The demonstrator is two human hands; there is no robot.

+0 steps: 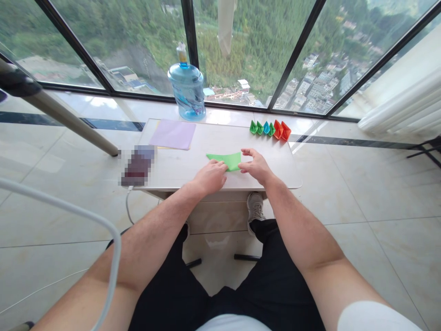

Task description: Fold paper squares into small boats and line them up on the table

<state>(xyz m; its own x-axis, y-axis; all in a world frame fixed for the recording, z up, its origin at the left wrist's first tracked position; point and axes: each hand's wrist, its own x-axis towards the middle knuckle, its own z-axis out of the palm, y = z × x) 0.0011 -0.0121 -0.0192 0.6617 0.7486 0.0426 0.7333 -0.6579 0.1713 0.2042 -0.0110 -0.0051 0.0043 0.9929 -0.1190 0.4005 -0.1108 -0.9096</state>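
A folded piece of bright green paper lies on the small white table, its pointed end toward the left. My left hand rests over its lower left part, fingers close together and pinning the near edge; the thumb's contact is hard to see. At the paper's right end is my right hand, thumb and fingers apart around the right edge. Whether its fingertips touch the paper cannot be told. Several small folded paper boats stand in a row at the back right, among them a green one, a blue one and a red one.
Purple paper sheets lie at the table's back left. A blurred-out device with a cable sits at the left edge. Behind the table, a blue water jug stands by the window. A pale pole slants in from the left.
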